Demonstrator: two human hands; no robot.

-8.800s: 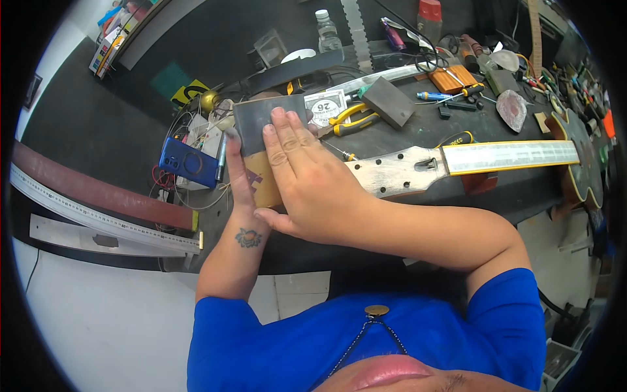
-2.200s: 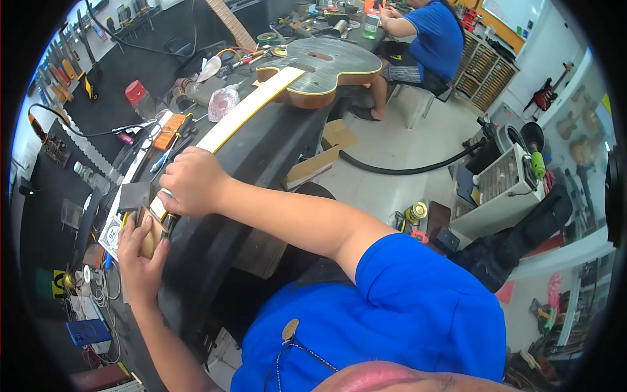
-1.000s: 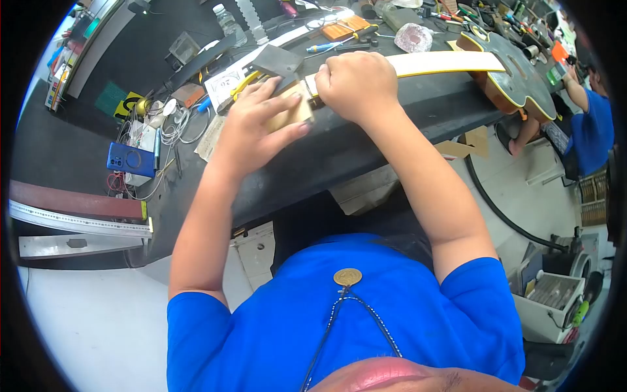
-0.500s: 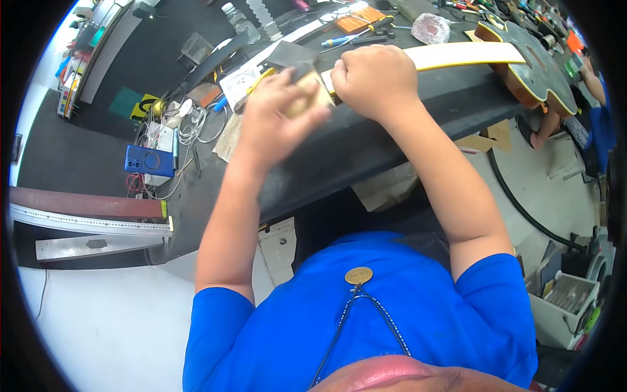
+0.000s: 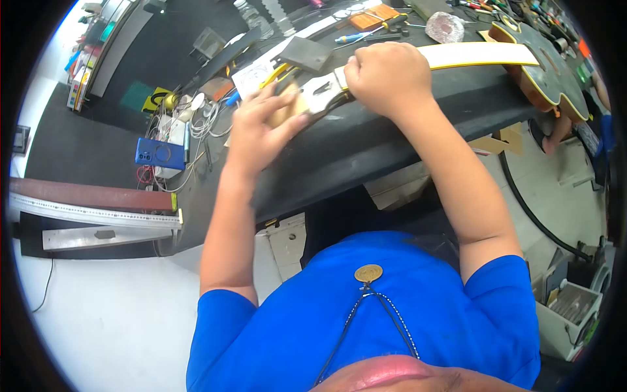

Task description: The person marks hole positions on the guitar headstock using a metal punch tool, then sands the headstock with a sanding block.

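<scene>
An electric guitar [image 5: 548, 62] lies on the dark bench, its neck [image 5: 477, 53] covered in white with a yellow edge. My right hand [image 5: 388, 78] is closed in a fist around the neck beside the headstock [image 5: 321, 93]. At the headstock's far end, my left hand [image 5: 261, 127] has its thumb and fingers around a tan, flat-looking piece [image 5: 285, 111]. Its exact kind is unclear, and the fingers partly cover it. A dark grey block [image 5: 305, 53] sits just behind the headstock.
Behind the neck lie a screwdriver [image 5: 366, 34], an orange-brown block [image 5: 374, 16] and a plastic-wrapped lump [image 5: 445, 28]. A blue phone [image 5: 160, 154] and tangled cables [image 5: 204, 127] are on the left, near a long ruler [image 5: 98, 214]. Another person's arm [image 5: 558, 134] shows far right.
My left hand has drawn back leftward and slightly down with the tan piece, uncovering more of the headstock. My right hand keeps its hold on the neck. The whole view has shifted slightly.
</scene>
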